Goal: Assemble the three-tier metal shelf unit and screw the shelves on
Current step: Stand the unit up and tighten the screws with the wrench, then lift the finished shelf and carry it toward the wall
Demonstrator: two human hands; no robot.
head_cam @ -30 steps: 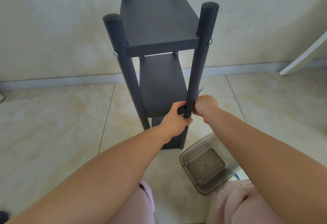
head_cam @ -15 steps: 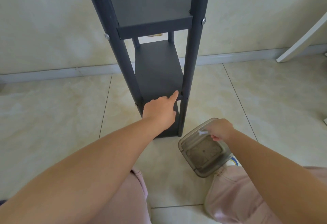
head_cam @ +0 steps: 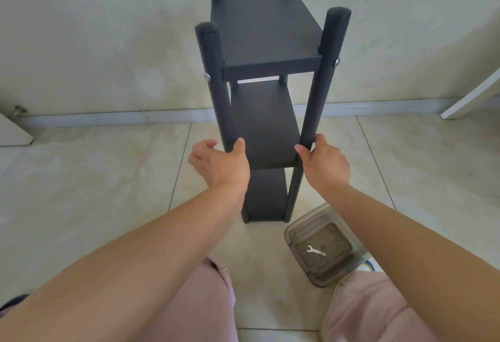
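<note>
Both bare forearms reach forward, roughly parallel. The left hand (head_cam: 221,164) has its thumb up and fingers loosely spread. The right hand (head_cam: 323,164) curls its fingers round a post.

we've got the dark grey three-tier metal shelf unit (head_cam: 266,114) standing upright on the tile floor, all three shelves sitting between its four round posts. silver screw heads (head_cam: 336,62) show on the two front posts at the top shelf. a small silver wrench (head_cam: 315,250) lies in the clear plastic tub just beside its base.

The dark three-tier metal shelf unit (head_cam: 266,103) is stood before the wall, with the small metal wrench (head_cam: 315,250) laid in the clear plastic container (head_cam: 295,233) at its right foot.
</note>
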